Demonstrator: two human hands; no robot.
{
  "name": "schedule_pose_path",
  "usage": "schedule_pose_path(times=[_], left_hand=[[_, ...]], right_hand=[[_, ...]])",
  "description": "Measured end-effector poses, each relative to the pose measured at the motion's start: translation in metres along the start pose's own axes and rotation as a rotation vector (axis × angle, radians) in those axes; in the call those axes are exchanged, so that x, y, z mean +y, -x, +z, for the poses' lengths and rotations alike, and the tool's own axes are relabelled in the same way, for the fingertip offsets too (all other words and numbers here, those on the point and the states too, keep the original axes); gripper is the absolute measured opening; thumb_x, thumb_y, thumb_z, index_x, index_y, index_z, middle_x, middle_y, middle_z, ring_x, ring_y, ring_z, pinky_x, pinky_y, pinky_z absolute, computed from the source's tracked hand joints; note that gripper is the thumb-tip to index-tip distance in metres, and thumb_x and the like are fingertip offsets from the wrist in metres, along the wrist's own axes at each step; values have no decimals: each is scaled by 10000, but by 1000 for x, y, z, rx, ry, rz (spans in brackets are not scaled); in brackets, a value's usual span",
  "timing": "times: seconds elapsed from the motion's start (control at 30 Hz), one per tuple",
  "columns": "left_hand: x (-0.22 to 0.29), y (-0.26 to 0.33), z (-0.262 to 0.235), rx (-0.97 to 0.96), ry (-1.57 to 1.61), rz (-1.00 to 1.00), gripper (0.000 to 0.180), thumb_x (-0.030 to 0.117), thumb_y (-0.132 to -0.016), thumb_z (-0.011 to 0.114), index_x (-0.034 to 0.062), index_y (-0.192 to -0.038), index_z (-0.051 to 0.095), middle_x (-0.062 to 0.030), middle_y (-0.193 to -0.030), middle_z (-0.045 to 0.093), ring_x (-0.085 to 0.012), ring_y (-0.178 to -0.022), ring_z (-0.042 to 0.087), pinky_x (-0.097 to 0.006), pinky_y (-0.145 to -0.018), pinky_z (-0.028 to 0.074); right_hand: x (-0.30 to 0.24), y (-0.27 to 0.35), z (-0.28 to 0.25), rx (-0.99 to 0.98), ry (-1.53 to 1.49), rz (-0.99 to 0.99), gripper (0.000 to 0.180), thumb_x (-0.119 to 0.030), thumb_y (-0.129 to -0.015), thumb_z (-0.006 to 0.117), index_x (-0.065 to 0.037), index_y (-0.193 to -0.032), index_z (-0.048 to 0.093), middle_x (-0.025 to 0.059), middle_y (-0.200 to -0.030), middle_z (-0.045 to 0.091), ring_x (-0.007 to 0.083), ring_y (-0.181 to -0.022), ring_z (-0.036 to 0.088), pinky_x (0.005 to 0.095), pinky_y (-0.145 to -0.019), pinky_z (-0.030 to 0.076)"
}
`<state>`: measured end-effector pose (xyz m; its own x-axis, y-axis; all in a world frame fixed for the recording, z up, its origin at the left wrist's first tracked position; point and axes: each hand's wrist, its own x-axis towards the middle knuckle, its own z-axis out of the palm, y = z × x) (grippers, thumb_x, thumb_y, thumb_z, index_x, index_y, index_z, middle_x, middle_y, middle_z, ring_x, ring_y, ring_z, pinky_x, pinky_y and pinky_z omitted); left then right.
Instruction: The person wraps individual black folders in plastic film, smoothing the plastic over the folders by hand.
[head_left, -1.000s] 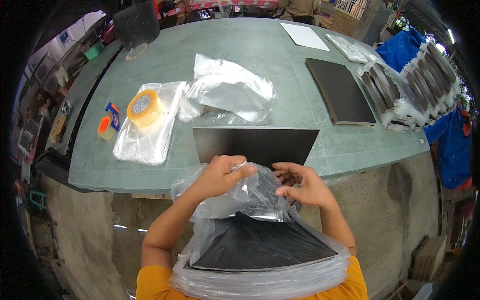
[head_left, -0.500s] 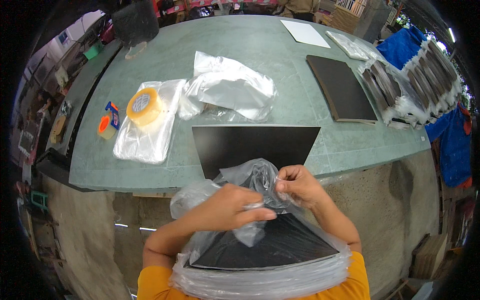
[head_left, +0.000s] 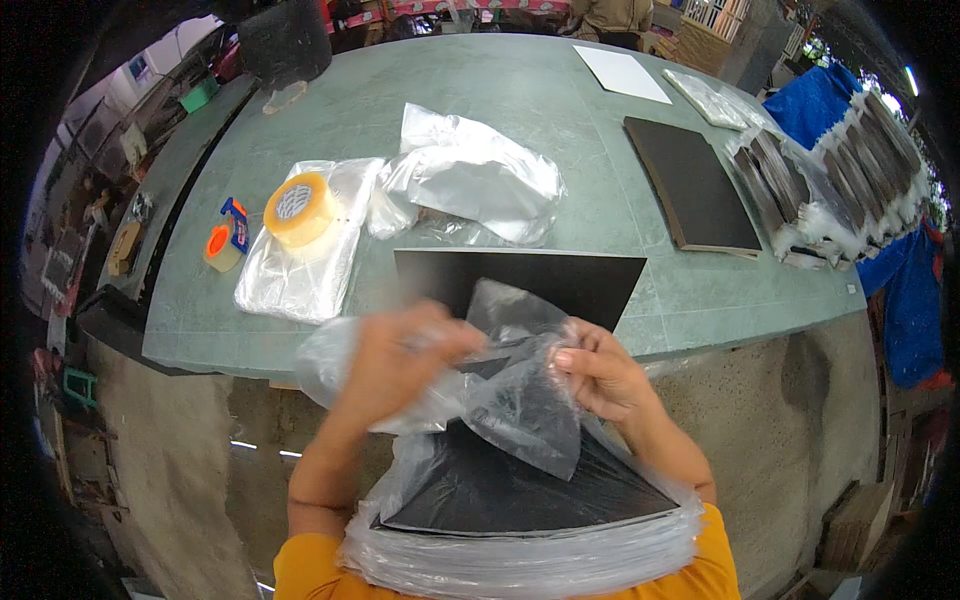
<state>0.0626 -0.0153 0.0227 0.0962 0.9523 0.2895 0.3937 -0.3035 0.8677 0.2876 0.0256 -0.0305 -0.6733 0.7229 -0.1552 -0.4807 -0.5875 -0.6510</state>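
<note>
Thin clear plastic wrap spreads between my hands. My right hand pinches its right side between thumb and fingers. My left hand is smeared by motion at the wrap's left side, where more plastic bunches around it; its fingers cannot be made out. Below my hands, against my body, a black panel lies under clear film on a stack of plastic-wrapped pieces. Just beyond my hands, a bare black panel rests near the table's front edge, partly covered by the wrap.
On the green table lie crumpled plastic, folded film, a tape roll and a small tape dispenser. To the right are a dark panel stack, a white sheet and wrapped dark bundles.
My left hand has moved up and to the left, away from the black panel on the stack. The clear wrap is now spread wider between my hands. My right hand stays nearly in place.
</note>
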Motion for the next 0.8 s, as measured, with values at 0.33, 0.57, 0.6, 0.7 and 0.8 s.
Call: schedule_pose_path(times=[0.33,0.57,0.6,0.7,0.8], left_hand=[[-79,9,-21,79,-317,-212,192,208,-738,612,19,-718,581,-55,-597,568,-108,-547,503,-261,-504,410],[22,3,14,-40,-31,323,390,321,-718,651,32,-932,501,-131,-938,557,-168,-773,563,-344,-668,435],[23,13,31,-454,-180,212,393,326,-732,640,32,-950,500,-111,-869,581,-203,-764,581,-356,-652,443],[11,16,51,-703,-14,26,288,282,-786,590,34,-916,523,-62,-705,575,-153,-642,557,-306,-581,434],[20,7,36,-298,347,39,230,261,-837,521,33,-852,547,-31,-630,542,-88,-564,492,-249,-532,408]], right_hand=[[-5,8,-17,-178,-289,-43,138,-168,-828,533,-46,-766,517,55,-714,552,131,-645,531,246,-549,415],[-15,17,24,-94,778,-389,111,-97,-741,615,-10,-747,546,108,-901,527,157,-749,521,253,-630,430],[-19,17,33,-84,722,-577,130,-92,-730,627,-5,-792,554,107,-937,521,159,-810,513,257,-687,418],[-31,15,55,-50,431,-975,289,-83,-705,638,12,-957,534,116,-1026,496,152,-973,487,259,-826,382],[-18,13,46,-111,1150,-588,202,-146,-751,586,-27,-897,515,123,-959,535,214,-930,524,338,-845,394]])
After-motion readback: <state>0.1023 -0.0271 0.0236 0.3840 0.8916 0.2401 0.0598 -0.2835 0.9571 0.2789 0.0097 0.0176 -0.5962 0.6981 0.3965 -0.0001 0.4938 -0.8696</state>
